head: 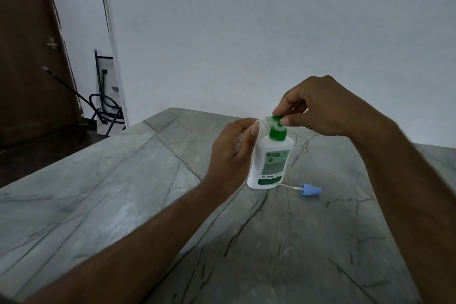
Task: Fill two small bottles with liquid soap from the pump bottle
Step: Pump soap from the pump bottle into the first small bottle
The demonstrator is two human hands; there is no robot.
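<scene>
Grey veined stone makes up the table (103,180) under my arms, with a bare white wall (246,32) behind and a brown door (24,57) in the upper left of the frame. Right of centre stands the pump bottle (270,163), white with a green label and green pump head, upright on the stone. My right hand (318,106) is closed on the pump head, thumb and fingertips pinching it from above. My left hand (232,153) is wrapped around a small clear bottle (260,126), tilted so its mouth sits at the pump's spout; most of it is hidden by my fingers, so I cannot tell how full it is. Lower right of the pump bottle lies a blue cap (311,189) with its thin tube. A second small bottle is not in view. I judge this is the filling step: next I should press straight down, keeping the mouth right under the spout so no soap runs over
</scene>
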